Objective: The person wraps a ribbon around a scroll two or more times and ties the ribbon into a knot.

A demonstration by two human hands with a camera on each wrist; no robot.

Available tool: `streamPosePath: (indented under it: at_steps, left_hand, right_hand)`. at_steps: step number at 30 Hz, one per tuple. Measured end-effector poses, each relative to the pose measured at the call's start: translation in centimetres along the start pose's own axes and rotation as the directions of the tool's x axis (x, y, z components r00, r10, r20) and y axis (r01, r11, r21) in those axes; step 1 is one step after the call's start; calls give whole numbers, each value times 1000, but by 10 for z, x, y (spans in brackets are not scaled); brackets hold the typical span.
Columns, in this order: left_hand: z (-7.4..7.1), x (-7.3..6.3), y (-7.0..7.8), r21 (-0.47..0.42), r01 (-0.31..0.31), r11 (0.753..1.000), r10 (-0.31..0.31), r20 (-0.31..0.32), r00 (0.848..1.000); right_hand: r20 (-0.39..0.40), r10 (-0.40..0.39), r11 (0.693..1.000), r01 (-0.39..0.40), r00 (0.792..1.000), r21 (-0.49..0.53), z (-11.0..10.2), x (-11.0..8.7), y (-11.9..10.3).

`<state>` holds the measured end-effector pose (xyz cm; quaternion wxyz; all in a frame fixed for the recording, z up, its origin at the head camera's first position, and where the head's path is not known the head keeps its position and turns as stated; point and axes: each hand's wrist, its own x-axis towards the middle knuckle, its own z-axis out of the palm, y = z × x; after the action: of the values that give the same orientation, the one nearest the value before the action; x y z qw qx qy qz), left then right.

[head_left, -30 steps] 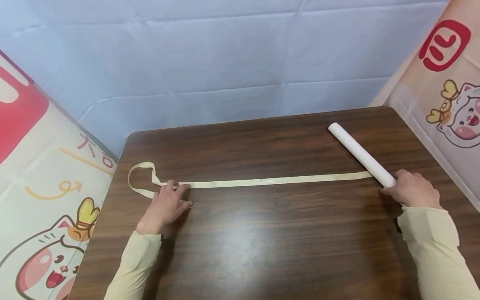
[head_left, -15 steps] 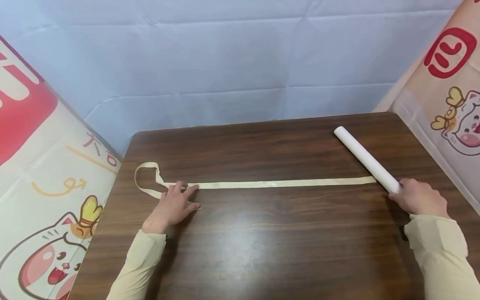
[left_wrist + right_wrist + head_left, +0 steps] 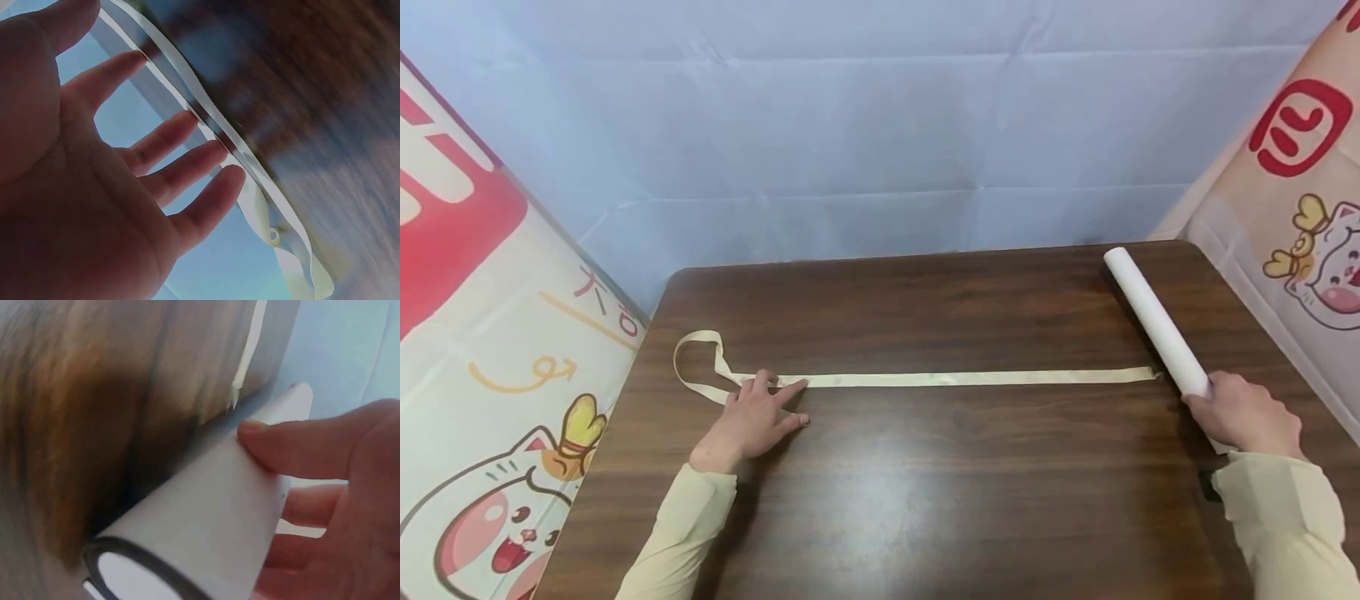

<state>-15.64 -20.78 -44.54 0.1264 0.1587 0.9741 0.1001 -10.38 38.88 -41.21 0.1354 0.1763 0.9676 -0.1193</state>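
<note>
A long cream ribbon (image 3: 940, 379) runs straight across the table, with a twisted loop at its left end. My left hand (image 3: 750, 421) rests at that end, fingers spread and fingertips on the ribbon. In the left wrist view, the left hand (image 3: 137, 156) is flat-fingered, its tips along the ribbon (image 3: 250, 156). On the right, my right hand (image 3: 1247, 412) grips the near part of a white tube (image 3: 1157, 321), which slants toward the back of the table. The right wrist view shows the thumb and fingers round the tube (image 3: 206, 494), whose near end has a dark rim. The ribbon's frayed right end lies just left of the tube.
The brown wood-grain table (image 3: 970, 492) has rounded back corners. A pale blue cloth (image 3: 865, 125) hangs behind it, and printed cartoon panels (image 3: 497, 400) stand on both sides.
The right hand has moved the white tube to the right, off the ribbon's right end, which now shows. The left hand stays on the ribbon. The head view has shifted slightly.
</note>
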Motion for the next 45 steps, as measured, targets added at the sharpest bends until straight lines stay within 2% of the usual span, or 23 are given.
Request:
streamPosePath:
  at_steps: [5,9,12,17,22,30,34,36,43,45]
  left_hand:
    - [4,-2,2,26,10,1000,-10,18,1000]
    - [3,-3,4,33,-7,999,8,-8,1000]
    - [2,-3,5,36,-16,999,17,-21,1000]
    - [3,-4,8,53,-20,998,21,-8,1000]
    - [4,-4,11,61,-34,998,34,-10,999]
    - [7,-5,13,99,-43,994,43,-3,999]
    - [7,-5,15,99,-36,994,35,8,999]
    - [6,-5,16,108,-30,994,28,19,999]
    - [3,-7,20,141,-17,990,10,52,999]
    - [3,-6,20,140,-13,990,4,58,998]
  right_hand:
    - [-22,-82,996,82,996,38,-4,-6,-9]
    - [-31,-154,984,156,988,90,-6,-12,-28]
    - [-48,-221,965,225,974,135,-4,-16,-48]
    - [-55,-323,923,327,945,201,6,-25,-84]
    - [-53,-397,875,395,916,281,19,-35,-116]
    - [2,-467,800,421,884,427,38,-44,-160]
    - [9,-486,773,425,874,471,48,-47,-180]
    - [16,-489,765,420,872,488,53,-49,-190]
    - [67,-461,769,361,885,528,67,-63,-222]
    - [71,-469,761,362,880,539,72,-66,-229]
